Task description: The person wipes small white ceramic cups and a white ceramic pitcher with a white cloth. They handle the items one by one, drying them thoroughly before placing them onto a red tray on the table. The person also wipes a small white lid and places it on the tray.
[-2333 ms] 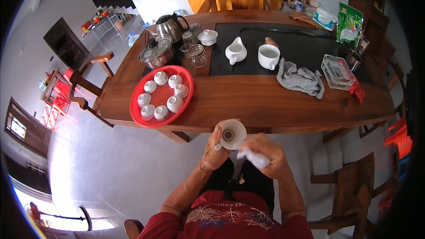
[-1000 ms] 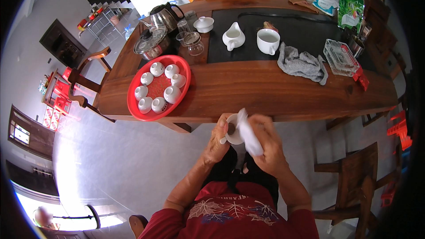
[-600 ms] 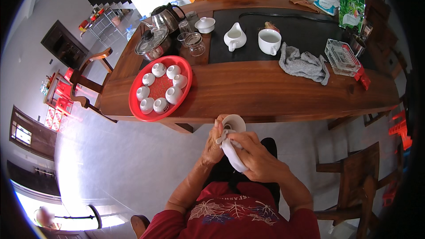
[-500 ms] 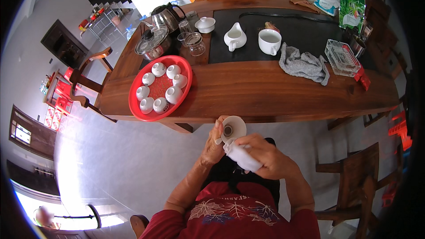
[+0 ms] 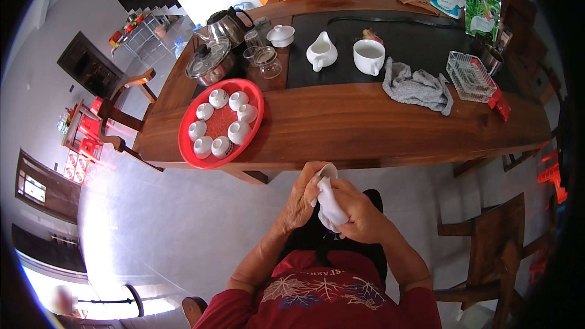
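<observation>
In front of the table's near edge, my left hand (image 5: pixel 298 202) is wrapped round a white cup (image 5: pixel 329 170) with a handle. The cup is tilted, and most of it is hidden behind my fingers; part of its rim shows at the top. My right hand (image 5: pixel 362 212) grips a bunched white cloth (image 5: pixel 329 206), pressed against the cup close to my left fingers. How far the cloth reaches into the cup is hidden.
On the wooden table (image 5: pixel 329 125) stand a red tray (image 5: pixel 184 137) of several upturned small white cups, a white pitcher (image 5: pixel 322 53), a white mug (image 5: pixel 368 58), a grey cloth (image 5: pixel 415 87), a glass dish (image 5: pixel 468 77), a pot (image 5: pixel 210 64) and a kettle (image 5: pixel 224 27). A wooden chair (image 5: pixel 495 256) is at right.
The cup has turned in my left hand, so its wide mouth and inside no longer face up into view. My right hand has moved left with the cloth, closer to my left fingers.
</observation>
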The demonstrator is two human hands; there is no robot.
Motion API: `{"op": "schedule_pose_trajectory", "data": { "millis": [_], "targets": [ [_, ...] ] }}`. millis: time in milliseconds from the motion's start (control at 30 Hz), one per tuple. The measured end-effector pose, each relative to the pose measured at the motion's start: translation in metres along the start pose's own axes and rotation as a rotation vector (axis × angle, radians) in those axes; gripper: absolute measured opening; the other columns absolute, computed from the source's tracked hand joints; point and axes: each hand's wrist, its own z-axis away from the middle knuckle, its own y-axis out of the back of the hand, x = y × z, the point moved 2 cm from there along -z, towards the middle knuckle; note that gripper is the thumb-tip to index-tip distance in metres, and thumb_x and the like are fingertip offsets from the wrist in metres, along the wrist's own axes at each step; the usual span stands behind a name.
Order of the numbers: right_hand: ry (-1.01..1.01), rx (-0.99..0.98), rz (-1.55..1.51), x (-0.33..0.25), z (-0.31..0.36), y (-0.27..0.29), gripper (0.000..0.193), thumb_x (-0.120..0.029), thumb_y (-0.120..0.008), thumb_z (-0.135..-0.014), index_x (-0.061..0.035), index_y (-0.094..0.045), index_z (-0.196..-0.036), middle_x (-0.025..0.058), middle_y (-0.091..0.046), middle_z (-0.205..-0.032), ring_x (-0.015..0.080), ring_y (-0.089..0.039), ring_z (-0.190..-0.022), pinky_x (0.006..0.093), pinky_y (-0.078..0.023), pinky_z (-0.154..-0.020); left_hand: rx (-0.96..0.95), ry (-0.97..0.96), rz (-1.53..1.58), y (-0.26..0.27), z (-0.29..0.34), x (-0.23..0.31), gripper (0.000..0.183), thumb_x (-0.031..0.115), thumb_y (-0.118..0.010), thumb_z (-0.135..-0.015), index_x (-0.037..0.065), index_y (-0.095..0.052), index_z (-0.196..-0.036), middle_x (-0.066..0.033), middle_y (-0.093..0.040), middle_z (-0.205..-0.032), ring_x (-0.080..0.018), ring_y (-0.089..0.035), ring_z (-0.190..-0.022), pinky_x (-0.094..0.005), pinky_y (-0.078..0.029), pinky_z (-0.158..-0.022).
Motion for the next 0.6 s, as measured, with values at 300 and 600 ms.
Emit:
{"op": "schedule_pose_trajectory", "data": {
  "millis": [300,600],
  "targets": [
    [0.113,-0.037,0.053,0.008,-0.004,0.003,0.046,0.002,-0.059,-0.075,-0.0021,-0.049,-0.120,0.0127,-0.049,-0.117,0.0272,-0.052,-0.103,0.0337,-0.041,-0.089,0.087,-0.075,0.016,-0.004,0.005,0.004,0.050,0.046,-0.039,-0.096,0.004,-0.040,-0.122,-0.0073,-0.052,-0.108,-0.0139,-0.049,-0.099,-0.0287,-0.040,-0.088],
    [-0.024,0.381,-0.284,0.011,0.016,0.003,0.044,0.003,-0.059,-0.074,-0.0017,-0.051,-0.117,0.0088,-0.056,-0.107,0.0193,-0.053,-0.096,0.0309,-0.045,-0.083,0.139,0.242,1.004,-0.004,-0.004,-0.002,0.030,0.025,-0.050,-0.089,0.010,-0.045,-0.114,-0.0064,-0.054,-0.110,-0.0178,-0.054,-0.097,-0.0343,-0.047,-0.078]
  ]
}}
